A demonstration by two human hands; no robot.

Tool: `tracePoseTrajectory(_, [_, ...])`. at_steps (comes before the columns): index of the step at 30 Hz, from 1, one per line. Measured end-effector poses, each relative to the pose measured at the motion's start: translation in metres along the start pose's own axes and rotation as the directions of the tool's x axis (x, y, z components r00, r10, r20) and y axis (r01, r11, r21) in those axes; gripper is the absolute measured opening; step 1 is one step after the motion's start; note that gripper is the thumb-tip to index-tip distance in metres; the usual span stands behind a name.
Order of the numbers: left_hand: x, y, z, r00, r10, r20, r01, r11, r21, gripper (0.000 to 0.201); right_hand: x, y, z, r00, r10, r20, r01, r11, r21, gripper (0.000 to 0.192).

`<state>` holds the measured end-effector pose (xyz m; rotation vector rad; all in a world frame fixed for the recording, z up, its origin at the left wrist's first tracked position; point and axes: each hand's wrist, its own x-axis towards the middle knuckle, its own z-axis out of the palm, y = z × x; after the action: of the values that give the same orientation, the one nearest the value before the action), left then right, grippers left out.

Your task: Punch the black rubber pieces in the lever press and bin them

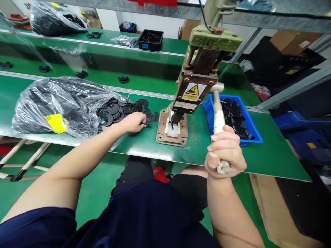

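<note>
My right hand (226,153) is wrapped round the taped lever handle (218,115) of a green hand press (199,69). Under the ram, a small black piece (172,122) stands at the pale plate on the press base (162,132). To the left of the base, my left hand (136,122) is closed in a pinch at the near edge of a pile of black crescent-shaped pieces (113,112). A thin black piece (147,124) shows at its fingertips; most of it is hidden. The pile spills from a clear plastic bag (59,103).
A blue bin (254,137) of black parts stands right of the press. Beyond lies a green conveyor belt (103,79) with spaced crescent pieces (123,80). A black bin (150,48) and another full bag (54,20) sit on the far ledge. A metal shelf crosses overhead.
</note>
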<state>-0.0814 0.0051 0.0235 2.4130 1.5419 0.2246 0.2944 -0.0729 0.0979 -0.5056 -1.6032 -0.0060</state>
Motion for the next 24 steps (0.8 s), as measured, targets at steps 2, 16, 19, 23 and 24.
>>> tracePoseTrajectory(2, [-0.001,0.013,-0.002,1.0,0.002,-0.019,-0.003,0.998,-0.065,0.011,0.0,0.0,0.0,1.0,-0.006,-0.009,0.006,1.0,0.002,0.028])
tracePoseTrajectory(16, [0.025,0.056,0.037,0.931,-0.365,-0.03,0.184,0.538,-0.822,0.031,0.0,0.001,0.001,1.0,-0.01,-0.015,0.01,1.0,0.007,0.029])
tracePoseTrajectory(19, [0.035,0.069,0.029,0.951,-0.304,0.061,0.191,0.42,-0.887,0.032,0.001,0.001,0.003,0.999,-0.017,-0.032,0.018,1.0,0.014,0.03])
tracePoseTrajectory(23, [0.052,0.081,0.026,0.968,-0.229,0.105,0.197,0.428,-0.882,0.027,0.002,0.0,0.004,0.999,-0.016,-0.046,0.016,1.0,0.015,0.032])
tracePoseTrajectory(24, [0.056,0.081,0.028,0.97,-0.218,0.106,0.196,0.448,-0.872,0.025,0.002,0.0,0.004,0.999,-0.012,-0.039,0.012,1.0,0.013,0.032])
